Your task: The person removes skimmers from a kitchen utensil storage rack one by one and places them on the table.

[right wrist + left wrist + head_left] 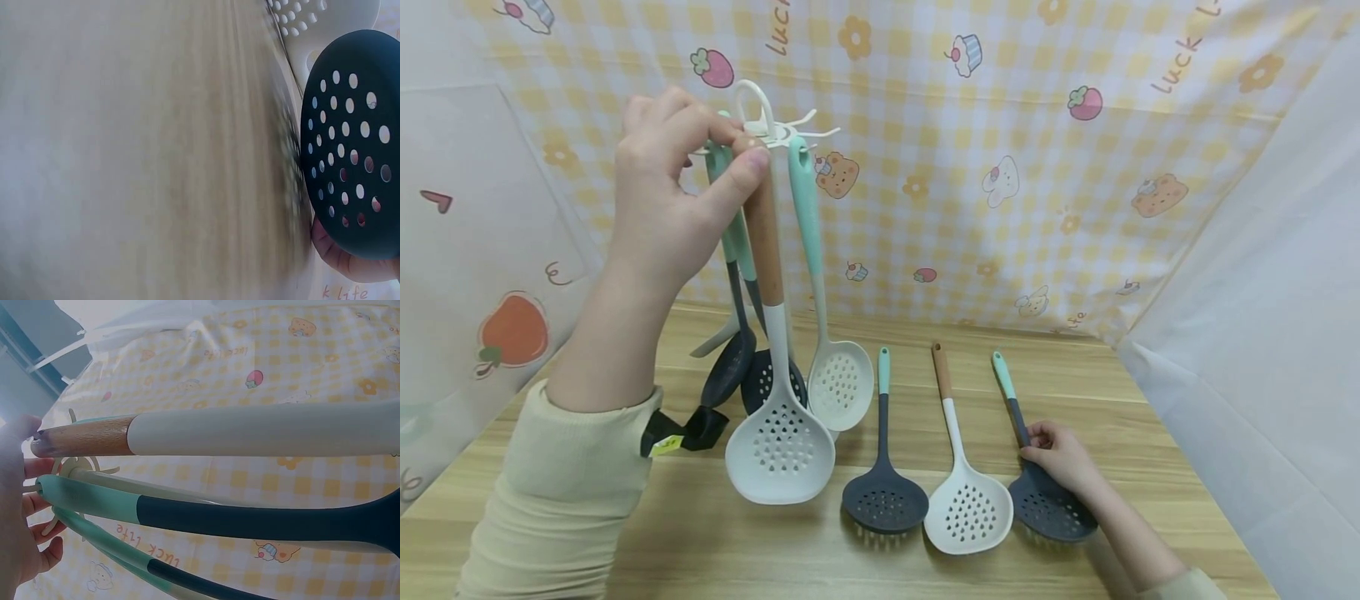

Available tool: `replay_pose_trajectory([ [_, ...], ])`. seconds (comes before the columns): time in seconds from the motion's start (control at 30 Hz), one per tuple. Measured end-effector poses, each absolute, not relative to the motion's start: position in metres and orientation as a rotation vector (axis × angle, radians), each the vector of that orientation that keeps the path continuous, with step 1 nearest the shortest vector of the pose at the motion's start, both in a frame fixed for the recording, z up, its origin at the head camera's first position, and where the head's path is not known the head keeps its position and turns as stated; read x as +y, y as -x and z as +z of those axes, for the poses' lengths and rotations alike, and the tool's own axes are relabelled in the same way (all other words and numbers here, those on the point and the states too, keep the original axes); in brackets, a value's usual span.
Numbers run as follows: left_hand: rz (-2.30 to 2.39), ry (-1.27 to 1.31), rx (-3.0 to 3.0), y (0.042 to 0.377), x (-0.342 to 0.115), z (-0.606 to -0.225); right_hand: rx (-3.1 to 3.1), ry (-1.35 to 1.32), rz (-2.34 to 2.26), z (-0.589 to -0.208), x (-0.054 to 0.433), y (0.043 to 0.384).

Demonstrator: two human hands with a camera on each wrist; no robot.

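At the upper left, my left hand [673, 171] pinches the top of the wooden handle of a white skimmer [781, 446] beside a white hook rack [771, 132]. In the left wrist view that wooden handle [87, 437] lies at the thumb, and other fingers are among the hooks. A mint-handled white skimmer [841, 383] and dark utensils, among them a ladle [730, 367], hang around the rack. Low on the right, my right hand [1063, 458] grips the neck of a dark skimmer [1051, 510] with a mint handle. Its perforated head [356, 150] fills the right wrist view's edge.
On the wooden table [775, 558] lie another dark skimmer [886, 500] with a mint handle and a white skimmer [968, 512] with a wooden handle, left of my right hand. A patterned yellow cloth [925, 217] hangs behind; white cloth [1247, 333] borders the right side.
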State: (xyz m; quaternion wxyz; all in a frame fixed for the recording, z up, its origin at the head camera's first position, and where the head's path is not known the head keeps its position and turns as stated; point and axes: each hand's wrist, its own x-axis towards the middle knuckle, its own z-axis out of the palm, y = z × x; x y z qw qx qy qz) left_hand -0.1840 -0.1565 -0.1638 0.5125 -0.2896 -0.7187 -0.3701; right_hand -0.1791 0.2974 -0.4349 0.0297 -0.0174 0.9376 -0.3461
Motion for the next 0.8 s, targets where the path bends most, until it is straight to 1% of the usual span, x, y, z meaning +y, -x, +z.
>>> replay_pose_trajectory([
  [0.43,-0.889,0.706,-1.728,0.1843,-0.1563,-0.1640,2.868,0.129,-1.108,-0.4338,0.2985,0.1808],
  [0.8,-0.912,0.698,-1.723,0.1837,-0.1552,-0.1642,2.833,0.121,-1.151,-0.4336,0.2988,0.1836],
])
